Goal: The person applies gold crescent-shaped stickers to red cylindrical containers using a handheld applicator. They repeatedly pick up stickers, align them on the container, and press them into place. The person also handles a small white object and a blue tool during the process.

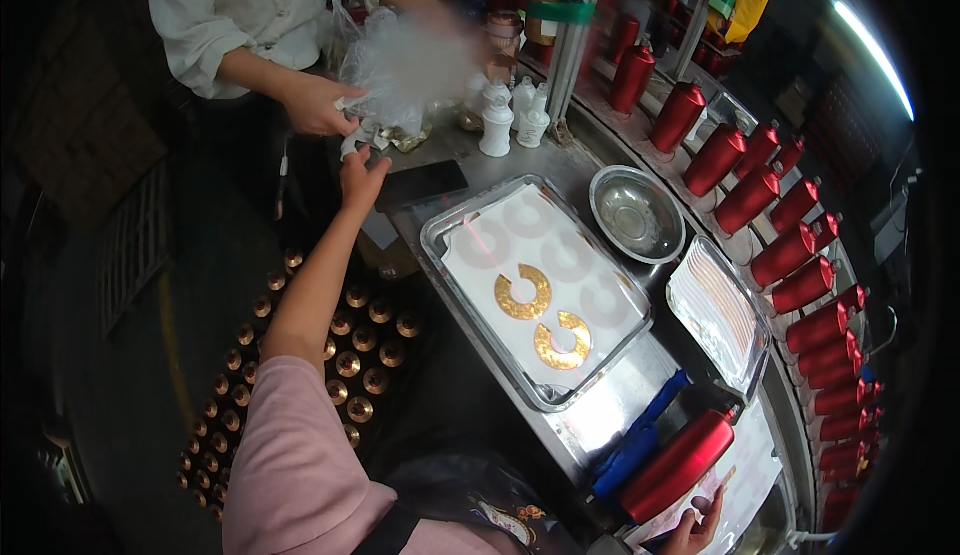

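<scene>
My left hand (pixel 362 183) reaches out to the far left with its fingers apart. Pale coverings show on its fingertips, which are close to another person's hand (pixel 315 103). That person holds a crumpled clear plastic bag (pixel 395 70), partly blurred. Low on the right is my right hand (pixel 697 527), fingers loosely apart, beside a shiny red bottle (pixel 680 465) lying tilted over a blue cloth (pixel 640 433). Two gold C-shaped pieces (pixel 523 292) lie on white sheeting in a metal tray (pixel 437 245). Fainter grey C shapes show around them.
A steel bowl (pixel 637 215) and a foil-lined tray (pixel 715 315) stand right of the large tray. Red bottles (pixel 748 201) line a curved rail. White bottles (pixel 497 127) stand by a metal post. Rows of gold-topped pieces (pixel 348 364) sit low at left.
</scene>
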`<state>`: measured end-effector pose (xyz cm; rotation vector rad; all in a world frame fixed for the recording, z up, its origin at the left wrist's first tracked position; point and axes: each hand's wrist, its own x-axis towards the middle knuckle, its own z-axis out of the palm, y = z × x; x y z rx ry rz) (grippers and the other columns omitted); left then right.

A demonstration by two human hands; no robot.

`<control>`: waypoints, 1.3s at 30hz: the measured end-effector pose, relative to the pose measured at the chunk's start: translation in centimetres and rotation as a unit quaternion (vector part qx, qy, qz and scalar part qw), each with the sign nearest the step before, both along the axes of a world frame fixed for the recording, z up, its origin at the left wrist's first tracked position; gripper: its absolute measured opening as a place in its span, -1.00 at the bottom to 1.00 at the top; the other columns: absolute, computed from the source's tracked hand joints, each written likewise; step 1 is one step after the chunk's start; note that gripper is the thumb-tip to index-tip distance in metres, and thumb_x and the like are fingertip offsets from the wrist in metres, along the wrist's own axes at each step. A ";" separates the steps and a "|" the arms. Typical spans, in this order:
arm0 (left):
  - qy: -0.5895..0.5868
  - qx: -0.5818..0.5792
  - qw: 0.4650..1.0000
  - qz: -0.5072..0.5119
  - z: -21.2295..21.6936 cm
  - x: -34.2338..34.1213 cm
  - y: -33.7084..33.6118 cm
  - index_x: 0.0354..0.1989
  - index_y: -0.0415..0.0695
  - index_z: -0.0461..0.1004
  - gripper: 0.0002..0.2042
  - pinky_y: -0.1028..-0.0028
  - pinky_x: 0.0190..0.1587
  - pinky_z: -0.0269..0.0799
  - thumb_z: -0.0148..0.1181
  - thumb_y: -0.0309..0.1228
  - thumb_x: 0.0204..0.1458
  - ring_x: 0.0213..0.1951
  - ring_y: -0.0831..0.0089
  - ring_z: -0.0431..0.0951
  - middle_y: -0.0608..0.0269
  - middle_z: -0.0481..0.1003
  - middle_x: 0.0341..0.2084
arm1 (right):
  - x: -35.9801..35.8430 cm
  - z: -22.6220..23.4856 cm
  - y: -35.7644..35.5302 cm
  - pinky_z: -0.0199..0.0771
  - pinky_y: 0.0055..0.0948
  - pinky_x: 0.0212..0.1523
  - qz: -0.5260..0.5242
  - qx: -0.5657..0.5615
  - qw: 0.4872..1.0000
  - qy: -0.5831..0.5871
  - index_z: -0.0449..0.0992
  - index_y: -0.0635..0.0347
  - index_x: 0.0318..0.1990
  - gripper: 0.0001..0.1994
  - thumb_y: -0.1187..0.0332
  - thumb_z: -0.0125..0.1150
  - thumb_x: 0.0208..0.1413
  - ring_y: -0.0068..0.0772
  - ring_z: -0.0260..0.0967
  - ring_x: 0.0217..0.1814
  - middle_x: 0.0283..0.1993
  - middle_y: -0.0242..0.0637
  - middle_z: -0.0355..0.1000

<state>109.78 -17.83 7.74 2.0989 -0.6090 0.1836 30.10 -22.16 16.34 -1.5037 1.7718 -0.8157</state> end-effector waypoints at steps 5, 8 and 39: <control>-0.096 0.086 0.992 0.004 0.5 0.4 -0.2 0.04 -0.21 0.48 -0.51 0.15 0.00 0.50 0.38 -0.19 -0.02 -0.04 -0.08 0.60 -0.09 0.60 -0.07 | 0.2 0.4 0.1 0.51 -0.49 -0.41 -0.014 0.023 0.999 -0.017 0.33 0.05 0.41 -0.43 0.56 0.11 0.22 -0.47 0.44 -0.30 0.04 -0.22 0.52; -0.098 0.136 0.986 0.009 0.9 1.3 -1.8 -0.04 -0.18 0.51 -0.58 0.08 -0.04 0.51 0.36 -0.21 -0.03 -0.10 -0.13 0.61 -0.11 0.62 -0.18 | 0.3 0.6 0.1 0.47 -0.51 -0.47 -0.014 0.022 1.000 -0.012 0.33 0.04 0.42 -0.42 0.56 0.11 0.22 -0.50 0.42 -0.38 0.04 -0.22 0.52; -0.125 0.328 0.934 -0.070 -1.1 4.4 -7.8 0.25 -0.08 0.41 -0.40 0.11 0.28 0.24 0.06 0.09 0.18 0.26 -0.01 0.37 -0.05 0.41 0.20 | -1.8 -3.0 0.1 0.27 -0.58 -0.67 -0.005 -0.016 0.999 -0.037 0.35 0.03 0.40 -0.45 0.56 0.10 0.23 -0.62 0.31 -0.61 0.02 -0.29 0.52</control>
